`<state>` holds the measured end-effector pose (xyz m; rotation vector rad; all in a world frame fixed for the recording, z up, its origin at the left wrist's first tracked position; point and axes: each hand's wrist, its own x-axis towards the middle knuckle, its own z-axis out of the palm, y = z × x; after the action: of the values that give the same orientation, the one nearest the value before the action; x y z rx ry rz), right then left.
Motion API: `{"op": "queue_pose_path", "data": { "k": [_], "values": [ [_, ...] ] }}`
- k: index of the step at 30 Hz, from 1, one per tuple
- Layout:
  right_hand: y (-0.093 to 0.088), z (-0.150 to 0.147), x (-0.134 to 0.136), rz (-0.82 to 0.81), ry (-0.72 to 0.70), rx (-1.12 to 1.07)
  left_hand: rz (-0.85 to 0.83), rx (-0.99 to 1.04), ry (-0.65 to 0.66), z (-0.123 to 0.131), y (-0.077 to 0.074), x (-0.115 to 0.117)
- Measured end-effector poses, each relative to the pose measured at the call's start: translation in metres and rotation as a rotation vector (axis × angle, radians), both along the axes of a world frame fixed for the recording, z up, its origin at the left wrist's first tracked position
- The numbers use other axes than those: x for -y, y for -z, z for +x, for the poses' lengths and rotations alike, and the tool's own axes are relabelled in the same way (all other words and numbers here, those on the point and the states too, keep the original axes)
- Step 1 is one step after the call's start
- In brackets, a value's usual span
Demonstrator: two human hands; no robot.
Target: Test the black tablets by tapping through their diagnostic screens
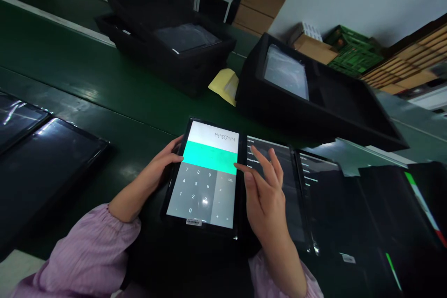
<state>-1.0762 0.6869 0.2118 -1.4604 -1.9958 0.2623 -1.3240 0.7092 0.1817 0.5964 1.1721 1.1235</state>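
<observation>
A black-framed tablet (204, 177) lies in front of me with a calculator app on its screen, showing a teal band and a number keypad. My left hand (157, 163) grips its left edge. My right hand (263, 191) hovers at its right edge with the fingers spread, the thumb tip at the screen's border. Under those fingers lies a second tablet (275, 181) showing a text menu. A third tablet (316, 181) with a similar menu lies just beyond it.
Dark tablets (42, 163) lie on the green workbench (115, 98) to the left. Ahead stand a black tray (167, 42) and a large black open case (307, 98), with a yellow padded envelope (225, 84) between them. Cardboard boxes (258, 4) and a green crate (354, 53) stand behind.
</observation>
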Motion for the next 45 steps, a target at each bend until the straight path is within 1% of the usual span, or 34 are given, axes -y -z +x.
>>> {"op": "queue_pose_path", "data": {
  "k": [2,5,8,10,13,16,20,24,30,35,41,45],
  "values": [
    [0.003,0.007,0.003,0.01,0.015,-0.014,0.001,0.007,-0.005,-0.001,0.001,-0.001],
    [0.005,0.019,0.008,0.019,0.044,-0.047,0.054,0.02,-0.011,-0.003,0.004,-0.002],
    [0.003,0.033,0.012,0.026,0.086,-0.061,0.078,0.048,-0.004,-0.004,0.004,-0.005],
    [0.0,0.043,0.012,0.033,0.099,-0.057,0.091,0.057,-0.027,-0.002,0.002,-0.01],
    [-0.005,0.055,0.01,0.04,0.109,-0.063,0.111,0.019,-0.105,0.003,-0.005,-0.024],
    [-0.01,0.061,0.004,0.056,0.125,-0.085,0.059,-0.052,-0.152,0.009,-0.013,-0.043],
    [-0.016,0.066,-0.006,0.05,0.121,-0.082,0.005,-0.07,-0.119,0.01,-0.019,-0.066],
    [-0.013,0.071,-0.017,0.053,0.119,-0.047,-0.019,-0.084,-0.104,0.009,-0.021,-0.08],
    [0.0,0.072,-0.031,0.008,0.085,0.048,-0.05,-0.135,-0.114,0.01,-0.023,-0.082],
    [0.003,0.069,-0.033,-0.002,0.059,0.103,-0.054,-0.142,-0.127,0.01,-0.024,-0.081],
    [0.002,0.07,-0.031,-0.001,0.054,0.122,-0.029,-0.149,-0.068,0.007,-0.025,-0.078],
    [0.003,0.072,-0.031,-0.011,0.066,0.129,-0.014,-0.213,0.013,0.006,-0.026,-0.076]
  ]
}}
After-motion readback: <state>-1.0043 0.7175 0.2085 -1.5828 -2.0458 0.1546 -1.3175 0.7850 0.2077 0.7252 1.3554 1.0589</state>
